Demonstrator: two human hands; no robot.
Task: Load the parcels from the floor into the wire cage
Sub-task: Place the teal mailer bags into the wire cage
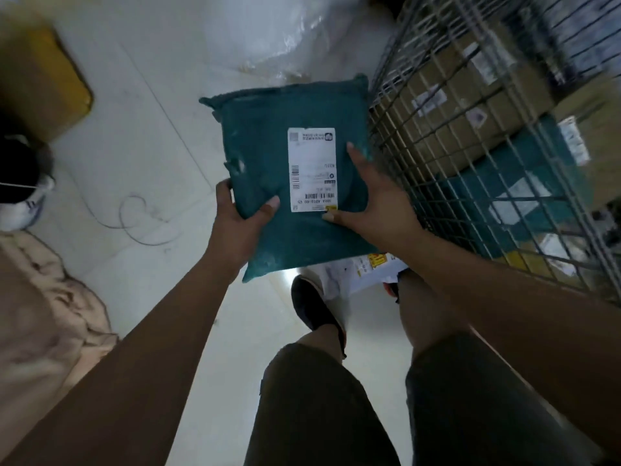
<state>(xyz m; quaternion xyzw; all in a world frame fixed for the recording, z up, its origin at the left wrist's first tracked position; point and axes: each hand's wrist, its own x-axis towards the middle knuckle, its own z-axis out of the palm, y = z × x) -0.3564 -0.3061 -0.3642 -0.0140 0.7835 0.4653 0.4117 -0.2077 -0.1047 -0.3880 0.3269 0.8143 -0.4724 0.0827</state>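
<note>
gripping the lower left edge of the teal parcel (268, 139) with the left hand (240, 213), with the thumb on top and the fingers underneath, for carrying the weight from below. holding its right side with the right hand (373, 200), with the thumb at the bottom corner of the white label (312, 169) and one finger stretched along the top face; not seeing the other fingers past the edge. probably using two hands to stop a soft bag from folding in the middle. keeping the parcel in the air, nearly flat and label up, above the floor (134, 112) and just beside the wire cage (437, 156), not yet inside.

seeing at the far left a yellow box (40, 82) and a beige bundle (43, 297), well apart from the hands, then a thin cable (134, 213) curling on the tiles. seeing lower, under the teal parcel, a dark shoe (312, 307) and a white parcel (366, 267) lying on the floor, seemingly waiting for loading too. finding at the right the cage, already holding brown cartons (447, 95) and another teal bag (524, 169) behind the mesh.

judging the step as lifting and carrying rightward over the cage wall; needing enough height for clearing it, and risking a soft corner catching on the mesh.
</note>
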